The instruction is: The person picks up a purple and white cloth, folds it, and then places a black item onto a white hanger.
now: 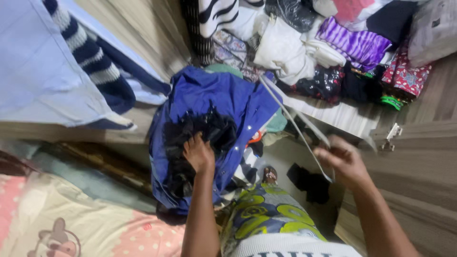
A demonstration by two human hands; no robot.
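Two bare hands worked over a heap of clothing beside a wooden wardrobe (pixel 419 157), whose open shelf (pixel 342 116) carried a jumble of folded and crumpled clothes: a white garment (pixel 281 47), a purple striped piece (pixel 354 43), a red patterned cloth (pixel 407 76) at the shelf's right end and a black-and-white striped one (pixel 216 14) near its left corner. Below the shelf's left edge hung a large blue garment (pixel 209 95) with small pale studs, draped down toward the floor. Against its middle lay a dark, tufted black piece (pixel 200 131). At the lower left corner of the view spread a pink bedsheet (pixel 71 223) with a cartoon print, and above it hung a pale blue cloth (pixel 33 71) and a navy-and-white striped knit (pixel 90 57). The left hand (pixel 199 153) pressed into the black piece, fingers curled and closed on its fabric. The right hand (pixel 343 162), just in front of the shelf's front edge, pinched a thin white hanger (pixel 295 121) between thumb and fingers; the hanger ran slantwise up toward the blue garment's upper right corner.
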